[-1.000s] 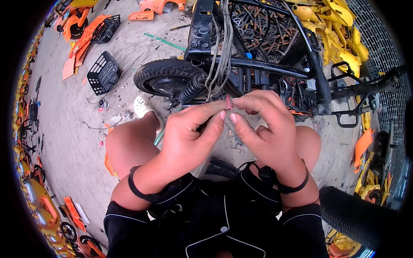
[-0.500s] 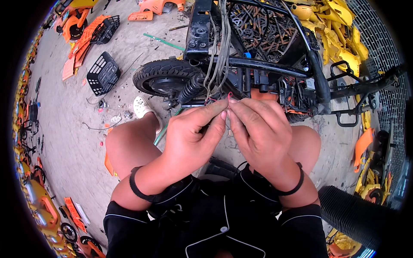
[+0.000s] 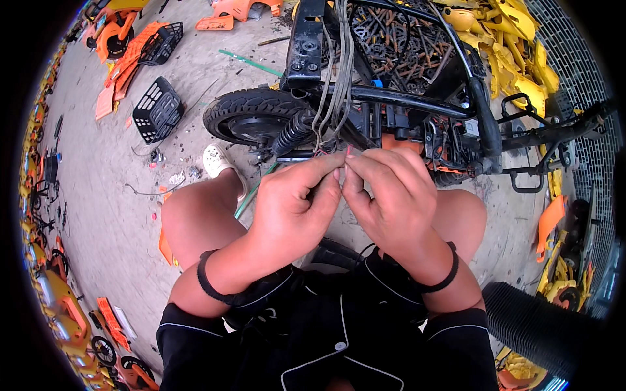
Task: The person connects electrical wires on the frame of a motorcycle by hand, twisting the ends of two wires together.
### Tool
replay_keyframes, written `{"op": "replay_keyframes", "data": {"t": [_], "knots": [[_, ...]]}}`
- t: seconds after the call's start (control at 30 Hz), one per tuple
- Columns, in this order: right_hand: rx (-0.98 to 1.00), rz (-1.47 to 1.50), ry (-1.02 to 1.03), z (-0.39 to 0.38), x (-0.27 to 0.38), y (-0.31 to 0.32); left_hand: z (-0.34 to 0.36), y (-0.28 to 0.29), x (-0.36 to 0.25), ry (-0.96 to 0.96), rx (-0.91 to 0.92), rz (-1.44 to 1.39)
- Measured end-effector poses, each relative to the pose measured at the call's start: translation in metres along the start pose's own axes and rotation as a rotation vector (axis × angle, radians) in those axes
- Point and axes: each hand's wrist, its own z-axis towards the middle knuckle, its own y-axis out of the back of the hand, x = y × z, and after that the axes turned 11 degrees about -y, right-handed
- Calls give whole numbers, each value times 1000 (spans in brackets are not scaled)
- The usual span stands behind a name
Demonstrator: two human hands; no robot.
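My left hand (image 3: 290,202) and my right hand (image 3: 396,199) meet at the fingertips in the middle of the view. Both are closed in a pinch on a thin red wire (image 3: 349,150), of which only a short bit shows above the right fingers. Most of it is hidden by my fingertips. Just beyond, a hanging bundle of grey cables (image 3: 340,85) comes down over a black vehicle frame (image 3: 411,100). A black shock absorber (image 3: 295,132) and a wheel with a black tyre (image 3: 244,109) belong to the same vehicle.
Behind the frame lies a heap of rusty metal parts (image 3: 398,49). Yellow plastic panels (image 3: 515,52) pile up at the far right. A black basket (image 3: 158,111) and a green strip (image 3: 251,63) lie on the concrete floor. A black ribbed object (image 3: 535,326) stands at the near right.
The red wire's small loop above my fingertips has shrunk to a short stub. My right fingers have shifted slightly and both hands stay pinched together.
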Motion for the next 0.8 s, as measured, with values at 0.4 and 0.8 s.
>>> {"op": "replay_keyframes", "data": {"t": [0.4,0.8], "knots": [[97,214,-257,4,-4,5,-1,0,-1,-50,21,15],[455,825,-890,9,-13,22,-1,-1,1,-167,23,20]]}}
